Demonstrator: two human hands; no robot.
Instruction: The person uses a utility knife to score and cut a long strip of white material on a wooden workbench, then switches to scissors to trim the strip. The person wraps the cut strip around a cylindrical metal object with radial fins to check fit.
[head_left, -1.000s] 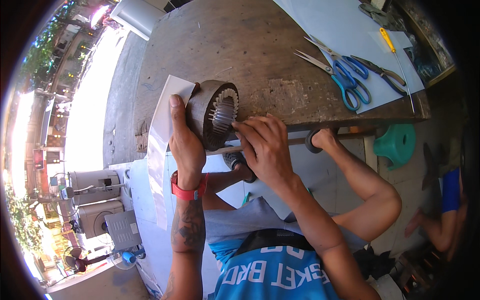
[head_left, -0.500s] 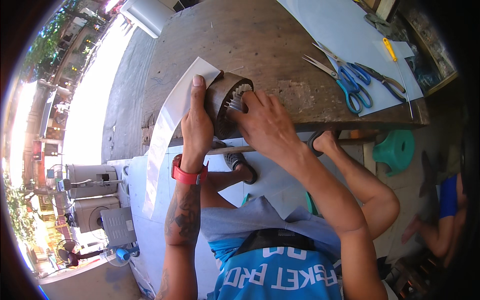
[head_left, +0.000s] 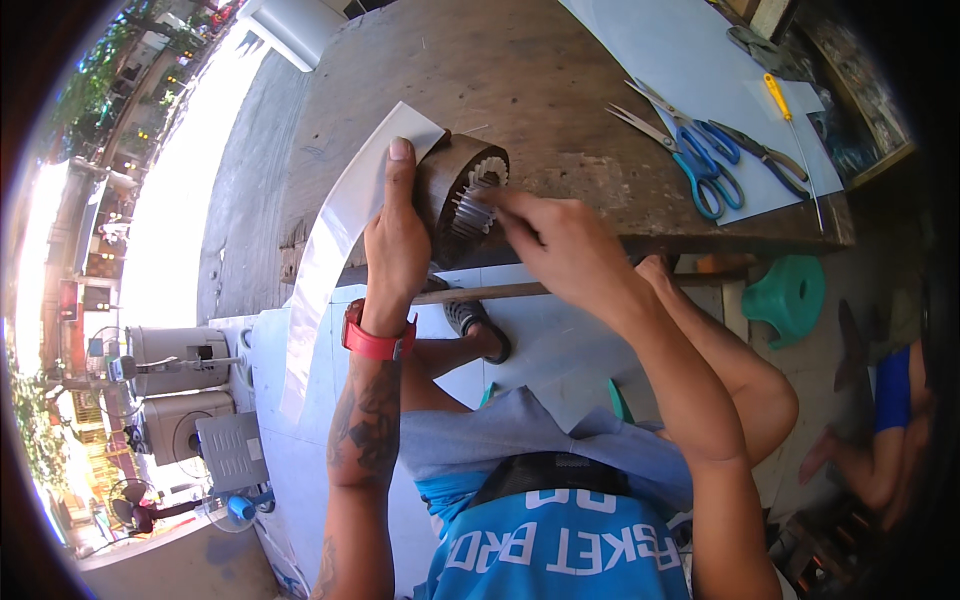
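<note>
My left hand is wrapped round a brown, ring-shaped motor stator, held tilted at the table's front edge. Its thumb presses a long, glossy white strip of film or insulation paper along the stator's outer side; the strip's free end hangs down past my wrist. Slots line the stator's bore, and white liners stick out of several of them. At the mouth of the bore, the thumb and fingers of my right hand are pinched together. Whatever they grip, if anything, is too small to tell.
On the worn wooden table to the right lie two pairs of blue-handled scissors, pliers and a yellow-handled screwdriver, partly over a pale sheet. A green stool stands below. Another person's leg shows at far right.
My right hand has drawn back a little to the right from the stator's bore, its fingers now in a tighter pinch. More of the slots show. The left hand keeps its hold.
</note>
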